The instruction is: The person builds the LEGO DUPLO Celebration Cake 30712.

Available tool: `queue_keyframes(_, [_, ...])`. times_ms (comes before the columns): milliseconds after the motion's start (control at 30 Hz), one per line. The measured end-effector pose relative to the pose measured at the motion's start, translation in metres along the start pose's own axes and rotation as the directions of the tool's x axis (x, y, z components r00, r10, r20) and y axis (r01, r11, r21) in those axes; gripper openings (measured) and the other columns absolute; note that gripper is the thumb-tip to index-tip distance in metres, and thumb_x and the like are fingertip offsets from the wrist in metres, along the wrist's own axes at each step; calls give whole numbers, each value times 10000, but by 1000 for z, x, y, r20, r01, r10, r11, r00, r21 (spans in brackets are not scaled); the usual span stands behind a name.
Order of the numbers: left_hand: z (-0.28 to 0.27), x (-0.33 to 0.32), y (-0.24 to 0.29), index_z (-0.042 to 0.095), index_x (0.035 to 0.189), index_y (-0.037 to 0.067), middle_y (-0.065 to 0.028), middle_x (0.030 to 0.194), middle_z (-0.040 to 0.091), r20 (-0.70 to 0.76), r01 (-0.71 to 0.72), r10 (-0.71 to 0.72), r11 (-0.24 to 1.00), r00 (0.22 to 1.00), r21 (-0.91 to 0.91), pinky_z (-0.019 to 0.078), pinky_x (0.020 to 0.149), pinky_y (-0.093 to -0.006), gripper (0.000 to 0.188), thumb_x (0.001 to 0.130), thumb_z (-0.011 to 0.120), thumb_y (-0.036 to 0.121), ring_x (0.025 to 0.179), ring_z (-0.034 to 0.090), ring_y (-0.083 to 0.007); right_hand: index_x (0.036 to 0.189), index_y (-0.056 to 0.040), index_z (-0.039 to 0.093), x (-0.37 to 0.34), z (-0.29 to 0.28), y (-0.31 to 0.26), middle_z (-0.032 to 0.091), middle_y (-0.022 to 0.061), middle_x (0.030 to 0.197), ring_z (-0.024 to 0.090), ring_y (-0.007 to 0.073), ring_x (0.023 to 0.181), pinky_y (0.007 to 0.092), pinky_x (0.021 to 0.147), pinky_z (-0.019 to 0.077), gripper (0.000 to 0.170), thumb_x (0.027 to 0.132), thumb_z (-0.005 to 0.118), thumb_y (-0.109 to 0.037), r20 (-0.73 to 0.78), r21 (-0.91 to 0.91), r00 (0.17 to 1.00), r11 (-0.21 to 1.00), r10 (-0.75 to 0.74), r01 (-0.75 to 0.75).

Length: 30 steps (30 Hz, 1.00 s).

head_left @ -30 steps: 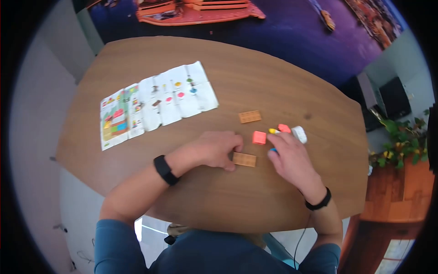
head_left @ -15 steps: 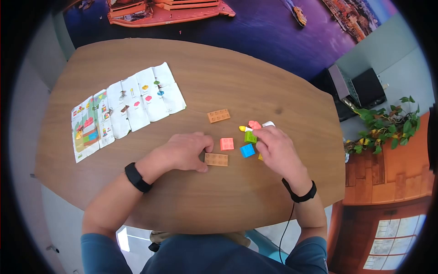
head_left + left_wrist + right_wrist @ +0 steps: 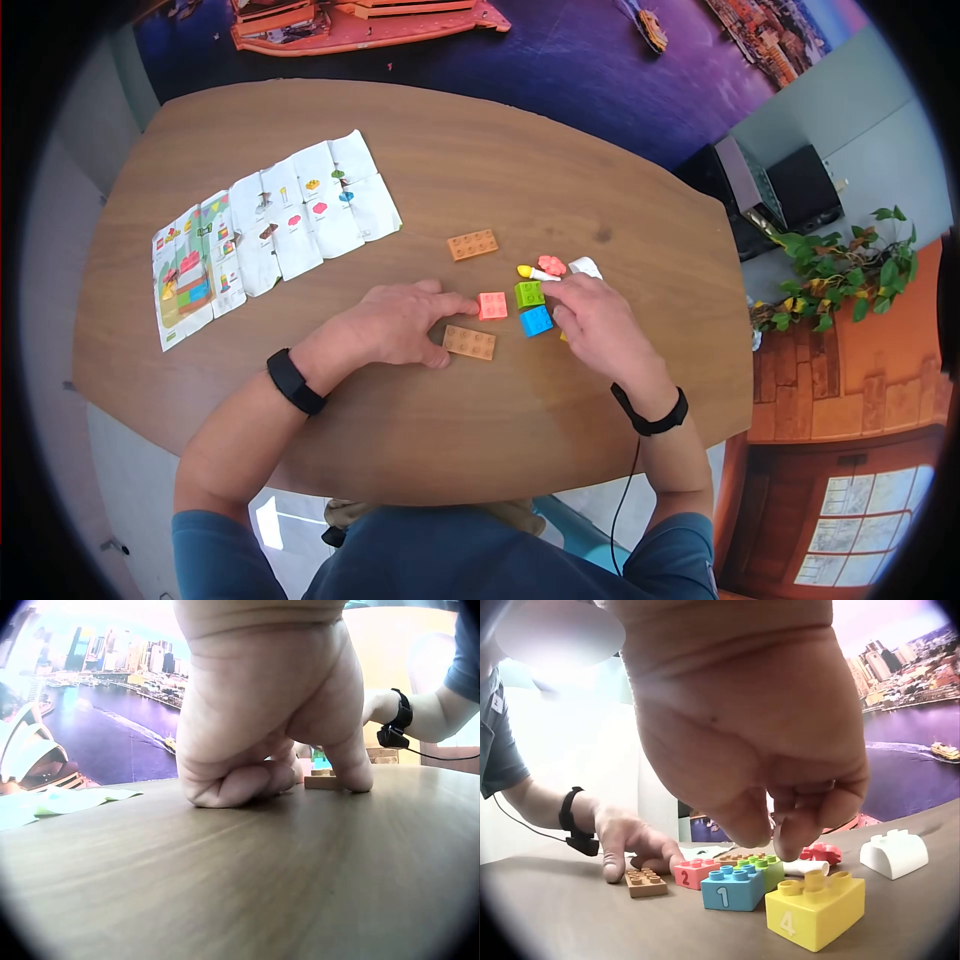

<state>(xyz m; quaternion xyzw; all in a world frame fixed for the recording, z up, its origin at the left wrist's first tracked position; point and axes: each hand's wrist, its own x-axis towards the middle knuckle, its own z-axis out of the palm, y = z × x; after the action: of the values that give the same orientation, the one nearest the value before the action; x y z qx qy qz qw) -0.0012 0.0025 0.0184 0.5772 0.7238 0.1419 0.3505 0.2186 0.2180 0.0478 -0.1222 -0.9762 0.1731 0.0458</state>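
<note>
My left hand (image 3: pixel 400 322) rests on the table, its index fingertip right at the pink brick (image 3: pixel 492 305), numbered 2. Its thumb lies by the left end of a brown plate (image 3: pixel 469 342); the other fingers are bent under, as the left wrist view shows. My right hand (image 3: pixel 598 325) reaches over the group from the right, index fingertip at the corner of the green brick (image 3: pixel 529 293). Beside that sits the blue brick (image 3: pixel 733 889), numbered 1. The yellow brick (image 3: pixel 815 909), numbered 4, is mostly hidden below my right hand in the head view.
A second brown plate (image 3: pixel 472 245) lies farther back. Behind my right hand are a white candle piece with yellow tip (image 3: pixel 537 272), a red flower-shaped piece (image 3: pixel 551 264) and a white curved brick (image 3: pixel 894 853). An unfolded instruction sheet (image 3: pixel 275 235) lies at the left.
The head view has swung right. My left index finger has extended to the pink brick. My right hand has uncovered the green and blue bricks, and the green one has shifted slightly left.
</note>
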Motion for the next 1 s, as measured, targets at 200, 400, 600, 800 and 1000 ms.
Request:
queue_keyframes(200, [7,1,-6,527,1606,337,-94,1094,616,-35,-24,26,998,999,55,529,904,-435,800,864,820,391,1067,668,-294,1225,-45,715,-8,-10,-5,694,152,1170,666,373,1113,488,966,536,265,971,661,-94,50,-20,999,1000,22,-21])
queue_keyframes(400, [10,2,-7,571,1537,297,-95,1125,630,-67,-16,17,1000,998,15,530,908,-435,692,892,800,399,1079,672,-285,1239,-53,702,4,16,-23,688,126,1221,661,358,1143,474,984,537,299,945,716,-107,-27,-4,987,987,-160,160])
queue_keyframes(600, [10,2,-7,627,1333,206,-87,1176,648,-104,-9,7,1000,995,-14,525,927,-434,491,911,784,402,1107,673,-281,1329,-67,662,35,39,-29,695,112,1247,664,345,1171,471,1005,528,388,953,743,-126,98,-76,979,980,-177,185])
queue_keyframes(800, [13,3,-10,627,1305,190,-83,1192,653,-104,-8,4,999,995,-34,520,939,-438,479,911,784,413,1123,666,-288,1333,-53,656,34,34,-33,722,139,1201,688,354,1129,463,968,544,386,965,743,-133,47,12,993,994,-111,110])
queue_keyframes(1000, [13,3,-8,631,1290,186,-85,1173,650,-102,-10,6,999,995,-32,517,945,-437,489,899,807,421,1129,661,-296,1357,-52,638,36,31,-35,722,157,1196,699,361,1097,464,943,555,421,956,746,-120,-22,45,992,991,-122,123])
